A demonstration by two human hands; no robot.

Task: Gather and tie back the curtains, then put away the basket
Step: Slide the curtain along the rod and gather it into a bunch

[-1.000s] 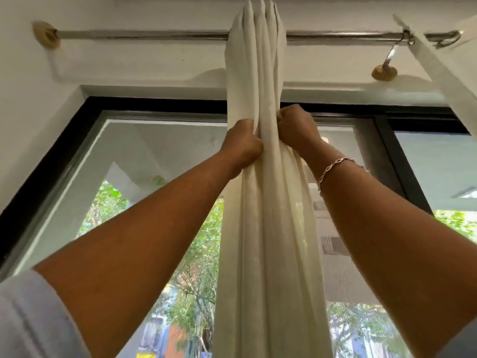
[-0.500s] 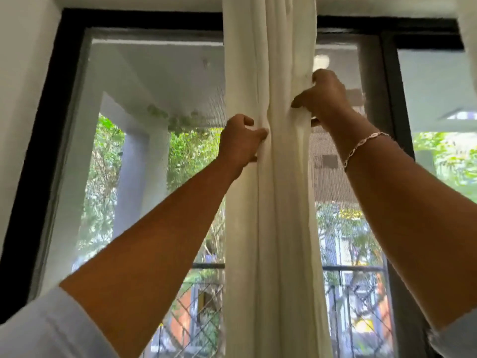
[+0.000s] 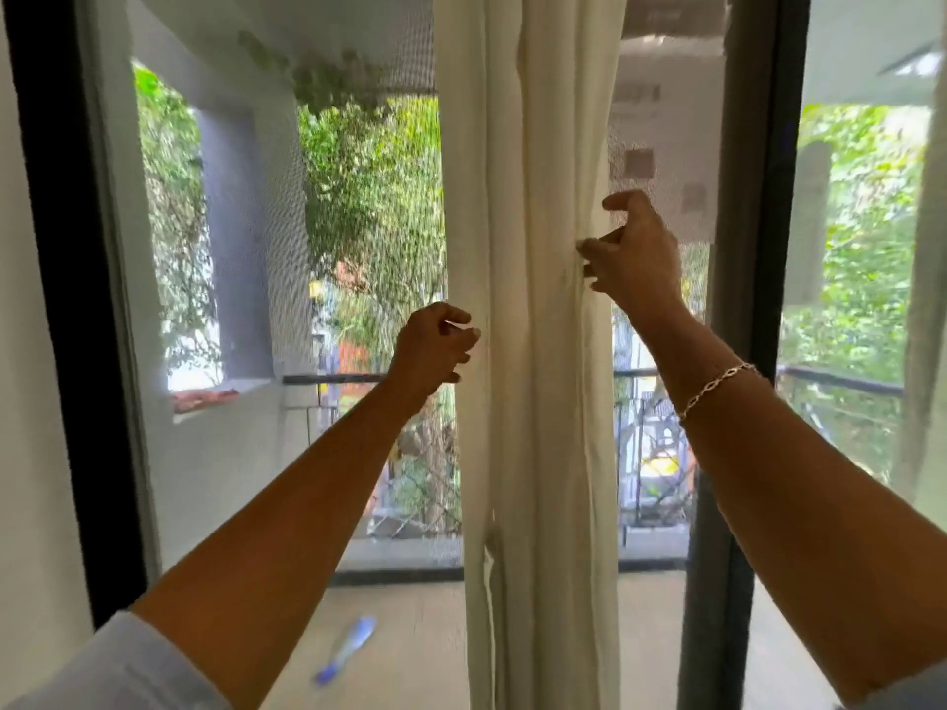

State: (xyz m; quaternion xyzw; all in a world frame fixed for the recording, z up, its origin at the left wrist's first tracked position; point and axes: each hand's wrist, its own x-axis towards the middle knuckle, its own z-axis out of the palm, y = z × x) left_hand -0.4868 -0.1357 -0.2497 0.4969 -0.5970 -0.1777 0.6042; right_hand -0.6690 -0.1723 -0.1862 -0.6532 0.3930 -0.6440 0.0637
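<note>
A cream curtain (image 3: 533, 402) hangs gathered in a narrow bundle in front of the window, down the middle of the view. My left hand (image 3: 433, 348) is at the bundle's left edge, fingers curled with the tips on the fabric. Higher up on the right edge, my right hand (image 3: 638, 253) pinches a fold with thumb and lower fingers while the index finger is lifted. A chain bracelet sits on my right wrist. A thin cord or seam strip (image 3: 489, 550) dangles on the bundle lower down. No basket is in view.
The black window frame (image 3: 750, 310) stands just right of the curtain, with another black upright (image 3: 77, 299) at far left. Behind the mesh screen lie a balcony floor, a railing (image 3: 333, 379) and trees. A blue and white object (image 3: 346, 648) lies on the balcony floor.
Both hands have come down the gathered curtain from near the rod, the left lower than the right. The view has tilted down, so the rod is out of sight and the balcony floor shows.
</note>
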